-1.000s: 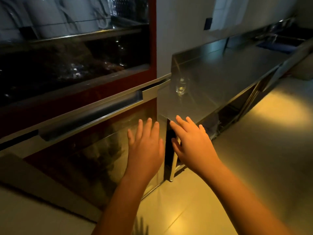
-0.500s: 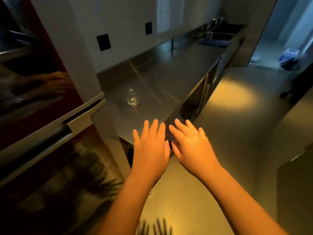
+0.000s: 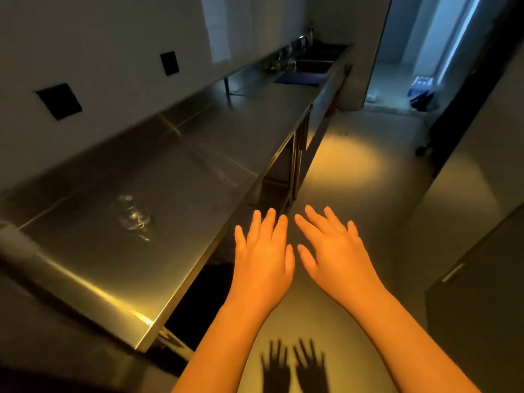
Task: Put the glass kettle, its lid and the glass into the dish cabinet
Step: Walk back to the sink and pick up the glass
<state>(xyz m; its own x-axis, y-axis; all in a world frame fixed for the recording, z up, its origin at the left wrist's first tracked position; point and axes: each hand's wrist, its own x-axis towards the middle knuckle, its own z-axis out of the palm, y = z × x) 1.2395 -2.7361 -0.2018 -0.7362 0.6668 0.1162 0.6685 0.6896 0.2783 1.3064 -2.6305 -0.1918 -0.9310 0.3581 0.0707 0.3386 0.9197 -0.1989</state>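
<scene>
The left hand (image 3: 263, 256) and the right hand (image 3: 331, 251) are held out flat, side by side, with the backs up. The fingers are straight and a little spread, and both hands hold nothing. The thumbs are close together but do not touch. The left hand is just beside the front edge of the shiny metal counter (image 3: 198, 143), and the right hand is out over the floor (image 3: 354, 171). The glass (image 3: 133, 218) stands on the counter, off to the left of the left hand and well apart from it. It looks blurry, so only its shine shows well. Below the arms, two dark hand shadows (image 3: 295, 367) lie on the floor. A pool of yellow light falls on the floor ahead of the hands. Far down the counter there is a sink (image 3: 314, 65) with a blue cloth (image 3: 300, 78) just in front of it. Two black squares (image 3: 59, 101) sit on the wall above the counter.
</scene>
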